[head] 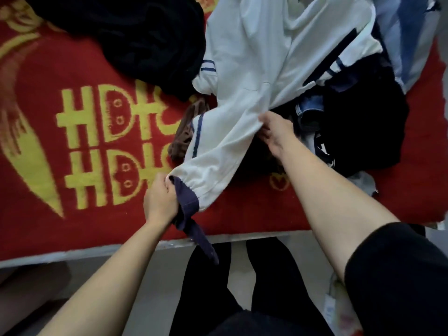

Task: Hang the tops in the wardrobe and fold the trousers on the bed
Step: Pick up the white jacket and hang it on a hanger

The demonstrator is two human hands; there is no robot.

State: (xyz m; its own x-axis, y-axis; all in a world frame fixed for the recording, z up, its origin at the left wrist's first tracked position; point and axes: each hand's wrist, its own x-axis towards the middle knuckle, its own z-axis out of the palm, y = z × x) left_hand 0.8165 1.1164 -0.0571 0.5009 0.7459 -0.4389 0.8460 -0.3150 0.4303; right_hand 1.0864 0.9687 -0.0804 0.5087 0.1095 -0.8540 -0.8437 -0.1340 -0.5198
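White garment (254,57) with navy stripes lies spread over the right half of the bed, on a red blanket (84,69) with a yellow pattern. One long part of it runs toward the near edge and ends in a navy cuff (188,202). Left hand (160,201) grips this cuff, fingers curled tight round it; the loose navy end hangs past the bed edge (72,253). Right hand (275,134) pinches the white cloth further up, fingers closed together on a fold. Black garment (145,37) lies bunched at the upper left, touching the white one. Brown garment (185,134) shows partly beneath it. Denim piece (311,109) and dark clothes (363,122) are heaped just right of the right hand.
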